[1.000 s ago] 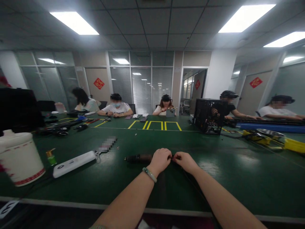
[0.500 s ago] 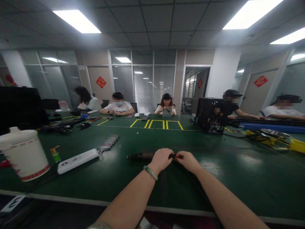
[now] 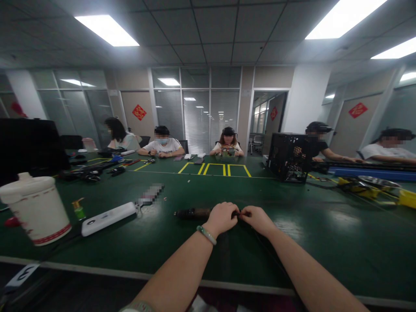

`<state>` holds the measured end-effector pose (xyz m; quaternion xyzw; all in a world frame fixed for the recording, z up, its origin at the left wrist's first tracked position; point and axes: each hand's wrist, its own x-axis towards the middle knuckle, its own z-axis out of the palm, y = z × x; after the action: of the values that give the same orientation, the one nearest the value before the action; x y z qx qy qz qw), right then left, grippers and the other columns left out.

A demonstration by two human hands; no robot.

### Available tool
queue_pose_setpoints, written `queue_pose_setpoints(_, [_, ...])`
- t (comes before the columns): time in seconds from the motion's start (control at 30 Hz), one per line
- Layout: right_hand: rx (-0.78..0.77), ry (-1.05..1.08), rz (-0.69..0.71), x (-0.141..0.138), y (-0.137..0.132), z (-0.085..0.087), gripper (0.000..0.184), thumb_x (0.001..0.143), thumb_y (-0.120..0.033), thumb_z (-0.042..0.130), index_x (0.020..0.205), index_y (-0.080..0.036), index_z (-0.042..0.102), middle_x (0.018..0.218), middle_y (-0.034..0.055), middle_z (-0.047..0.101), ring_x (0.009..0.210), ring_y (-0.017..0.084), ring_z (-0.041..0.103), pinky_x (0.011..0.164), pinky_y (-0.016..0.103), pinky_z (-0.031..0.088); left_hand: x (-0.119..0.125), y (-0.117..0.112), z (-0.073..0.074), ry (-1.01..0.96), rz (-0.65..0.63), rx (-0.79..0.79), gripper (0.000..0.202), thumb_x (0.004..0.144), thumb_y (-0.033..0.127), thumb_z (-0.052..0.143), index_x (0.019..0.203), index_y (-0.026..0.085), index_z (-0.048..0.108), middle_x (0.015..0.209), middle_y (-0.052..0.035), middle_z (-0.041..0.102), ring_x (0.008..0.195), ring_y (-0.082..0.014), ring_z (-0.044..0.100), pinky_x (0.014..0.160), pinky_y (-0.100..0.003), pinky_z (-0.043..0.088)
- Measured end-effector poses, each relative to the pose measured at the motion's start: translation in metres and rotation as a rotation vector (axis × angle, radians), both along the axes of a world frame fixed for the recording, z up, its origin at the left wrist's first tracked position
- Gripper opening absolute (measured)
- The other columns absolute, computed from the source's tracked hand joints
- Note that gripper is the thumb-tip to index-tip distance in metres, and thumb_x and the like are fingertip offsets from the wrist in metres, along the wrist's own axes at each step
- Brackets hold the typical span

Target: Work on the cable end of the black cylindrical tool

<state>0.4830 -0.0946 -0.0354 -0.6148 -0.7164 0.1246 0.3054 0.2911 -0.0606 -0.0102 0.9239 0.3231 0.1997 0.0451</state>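
Note:
A dark electric screwdriver (image 3: 194, 213) lies sideways on the green table mat, its narrow tip pointing left. My left hand (image 3: 224, 216) is wrapped over its right part, with a jade-coloured bangle on the wrist. Close beside it, the fingertips of my right hand (image 3: 255, 219) pinch the dark cord end where it meets the screwdriver. The exact join is hidden by my fingers. From there a black cord (image 3: 268, 248) runs down toward the table's near edge, partly behind my right forearm.
To the left are a white power strip (image 3: 108, 220), a lidded cup (image 3: 39, 212) and a small green bottle (image 3: 79, 209). A black computer case (image 3: 287, 157) stands at the right back, near yellow trays (image 3: 408, 198). Several people sit around the table's far side.
Both hands stay at the screwdriver's right end, fingers shifting only slightly. The whole view moves a little to the right.

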Motion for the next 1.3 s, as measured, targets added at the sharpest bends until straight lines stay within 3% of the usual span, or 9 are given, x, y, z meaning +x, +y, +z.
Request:
queue_pose_setpoints(0.43, [0.009, 0.021, 0.014, 0.002, 0.001, -0.002, 0.012, 0.079, -0.028, 0.063, 0.081, -0.021, 0.073, 0.08, 0.0011, 0.07, 0.074, 0.018, 0.062, 0.067, 0.026, 0.042, 0.003, 0.004, -0.004, -0.035, 0.077, -0.029, 0.012, 0.086, 0.022, 0.054, 0.096, 0.021, 0.06, 0.102, -0.0032, 0.063, 0.099, -0.019, 0.058, 0.091, -0.032, 0.044])
queue_pose_setpoints(0.97, [0.025, 0.009, 0.022, 0.003, 0.0, -0.002, 0.012, 0.08, -0.029, 0.063, 0.083, -0.023, 0.074, 0.086, 0.0014, 0.071, 0.078, 0.019, 0.062, 0.07, 0.026, 0.043, 0.003, 0.009, -0.011, -0.032, 0.058, 0.031, 0.009, 0.086, 0.026, 0.058, 0.095, 0.024, 0.058, 0.099, -0.0006, 0.062, 0.091, -0.0189, 0.058, 0.079, -0.031, 0.045])
queue_pose_setpoints(1.3, [0.017, 0.01, 0.008, 0.002, 0.002, -0.003, 0.012, 0.079, -0.028, 0.064, 0.084, -0.024, 0.074, 0.086, 0.0007, 0.07, 0.077, 0.018, 0.062, 0.067, 0.026, 0.043, 0.004, 0.008, -0.009, -0.011, 0.046, 0.031, 0.007, 0.087, 0.023, 0.056, 0.093, 0.022, 0.059, 0.098, -0.0016, 0.063, 0.093, -0.0188, 0.058, 0.082, -0.031, 0.043])
